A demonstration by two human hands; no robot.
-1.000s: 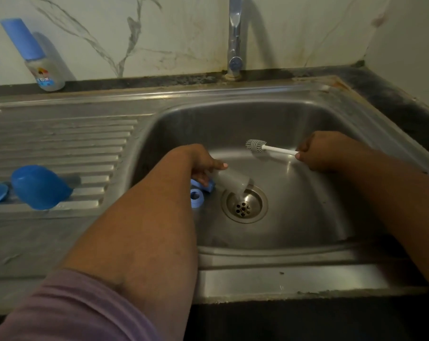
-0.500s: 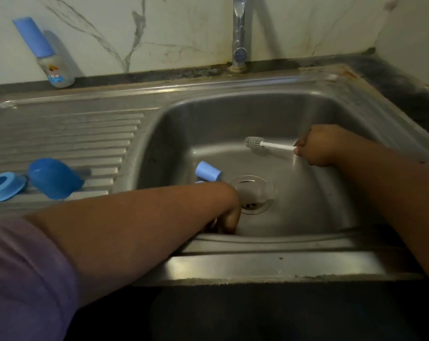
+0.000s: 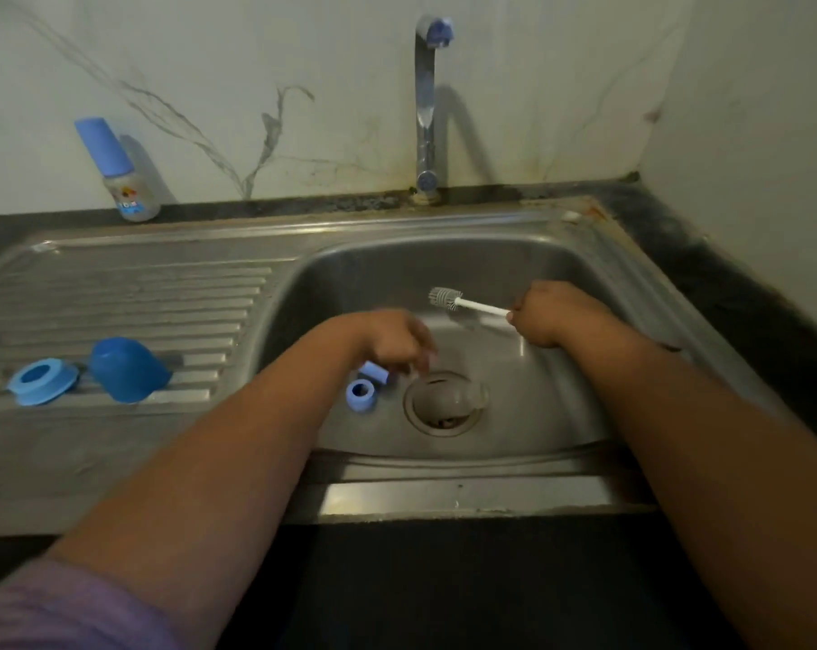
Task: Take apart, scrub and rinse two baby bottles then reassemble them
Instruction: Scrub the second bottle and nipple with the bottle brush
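A right hand [image 3: 549,319] grips the white handle of a small bottle brush [image 3: 463,303], fingers curled round its near end, the grey bristle head pointing left over the far part of the sink [image 3: 599,293]. The left hand [image 3: 395,342] hangs above the basin floor with fingers curled downward toward the drain [image 3: 444,405]; motion blur hides the fingertips, and whether they hold anything cannot be told. Just below that hand, left of the drain, lie two small blue parts: a tube [image 3: 374,372], touching or nearly touching the fingers, and a ring [image 3: 361,394] just near of it. A clear, rounded piece [image 3: 463,391] appears to sit over the drain, too faint to identify.

On the ribbed drainboard [image 3: 139,293] at left lie a blue dome cap [image 3: 127,369] on its side and, just left of it, a blue collar [image 3: 41,381] with its opening upward. A second baby bottle [image 3: 118,173], assembled with a blue cap, stands at the far left against the marbled wall. The tap [image 3: 427,100] rises behind the sink, its blue-tipped spout facing the basin. A purple sleeve [image 3: 64,612] covers the left upper arm.
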